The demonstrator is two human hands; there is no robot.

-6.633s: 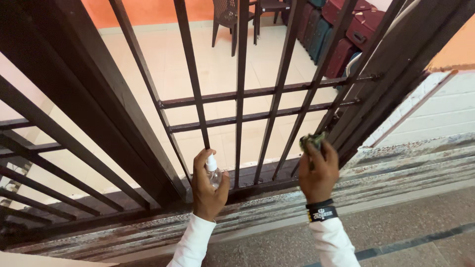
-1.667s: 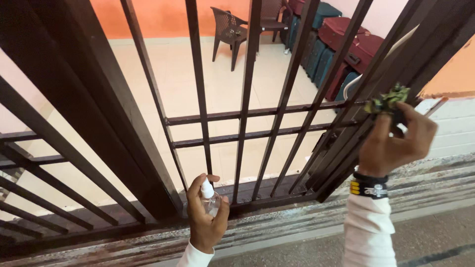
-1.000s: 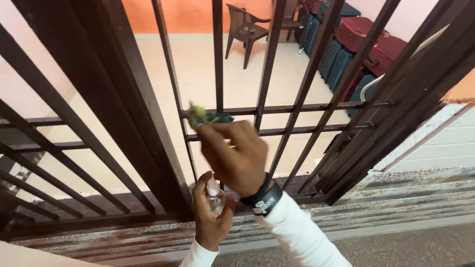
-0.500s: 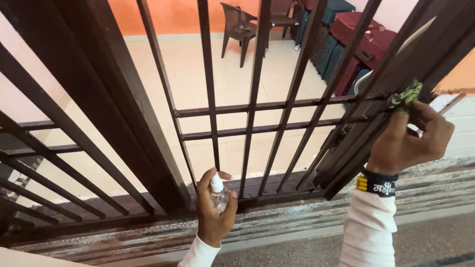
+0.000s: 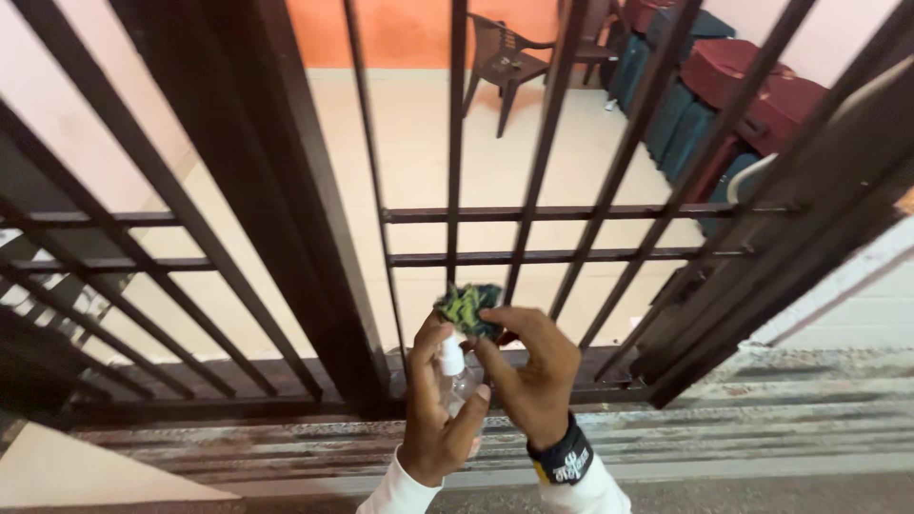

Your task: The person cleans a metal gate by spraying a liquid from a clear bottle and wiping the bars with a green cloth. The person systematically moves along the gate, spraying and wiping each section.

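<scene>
My left hand [image 5: 433, 419] grips a small clear spray bottle [image 5: 453, 366] with a white nozzle, held upright in front of the dark metal gate [image 5: 495, 214]. My right hand [image 5: 533, 371] pinches a crumpled green and dark cloth [image 5: 468, 306] just above the bottle's nozzle, close against the lower part of a vertical bar. Both hands meet low at the gate's bottom rail. A black wristband sits on my right wrist, and both arms wear white sleeves.
A thick dark gate post [image 5: 276, 190] stands left of my hands. Beyond the bars lie a pale tiled floor, a brown plastic chair [image 5: 500, 62] and several stacked suitcases [image 5: 733, 105]. A worn, striped stone threshold [image 5: 743, 428] runs below the gate.
My right hand with the cloth has swung from the gate's right edge down and left to the spray bottle. The left hand has stayed low at the bars. The view shifted left.
</scene>
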